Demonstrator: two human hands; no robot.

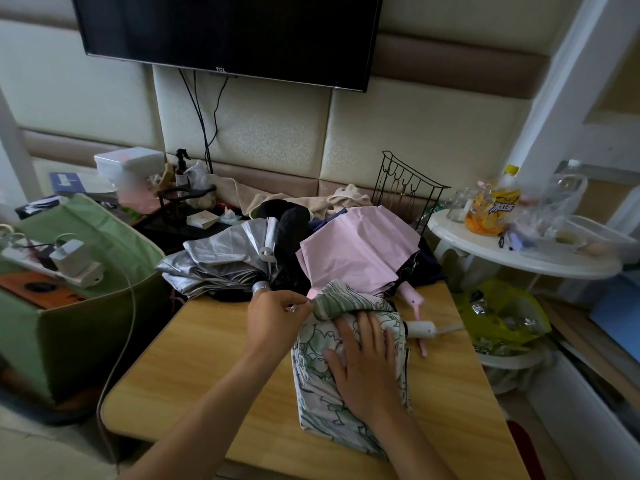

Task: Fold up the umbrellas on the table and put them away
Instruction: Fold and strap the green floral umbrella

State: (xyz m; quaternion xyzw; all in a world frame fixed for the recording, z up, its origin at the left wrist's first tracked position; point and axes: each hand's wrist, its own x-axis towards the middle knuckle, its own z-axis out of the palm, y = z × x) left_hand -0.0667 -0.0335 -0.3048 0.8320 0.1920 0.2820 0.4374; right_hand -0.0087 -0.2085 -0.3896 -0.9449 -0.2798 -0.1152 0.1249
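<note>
Left hand pinches the floral umbrella, right hand spread flat hiding its middle.

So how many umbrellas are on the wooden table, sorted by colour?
Green-and-white floral umbrella: 1
Pink umbrella: 1
Silver umbrella: 1
Black umbrella: 1
Total: 4 that I can make out; the pile at the back may hide more.

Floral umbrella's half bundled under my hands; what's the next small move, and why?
Probably pull the strap tip that the left hand pinches across the green-patterned umbrella and fasten it. The right hand lies flat on the canopy, pressing the folds down against the wooden table, so the bundle looks gathered. The pink umbrella and silver umbrella behind lie loose, not yet folded.
</note>
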